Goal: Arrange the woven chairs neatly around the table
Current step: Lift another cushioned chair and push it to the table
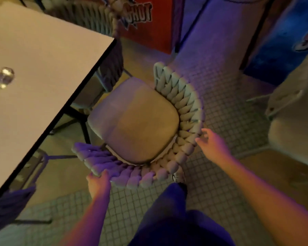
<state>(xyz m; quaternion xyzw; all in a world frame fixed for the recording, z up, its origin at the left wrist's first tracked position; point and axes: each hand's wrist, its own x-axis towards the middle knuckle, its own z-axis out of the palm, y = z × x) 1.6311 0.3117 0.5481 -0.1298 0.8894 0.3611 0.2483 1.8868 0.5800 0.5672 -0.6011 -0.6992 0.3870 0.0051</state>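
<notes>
1. Worktop: pale slab with a dark edge, up and to the left of both hands. Its near corner overhangs the front of the chair. A small shiny object lies on it, too blurred to name.
2. Chair: woven, curved back wrapping a tan seat, standing on the tiled floor. It sits askew to the worktop edge, seat front pointing at the corner, only just started under it. Other chairs show dark beyond the corner and at the lower left edge.
3. Left hand: grip clenched on the woven rim at its near-left end, fingers curled over the top. The seat lies ahead and to the right of it.
4. Right hand: grip released, fingers spread, fingertips touching or just beside the rim's outer right side; I cannot tell which. The seat lies to its left.
5. Judgement, step in hand: squaring the chair and sliding it in. Close the right grip on the rim first, so both sides steer. Swing the back round until the seat front runs parallel to the worktop edge, then push straight.
6. Watch the dark leg frame under the worktop, ahead of the left hand; chair legs could catch on it.
</notes>
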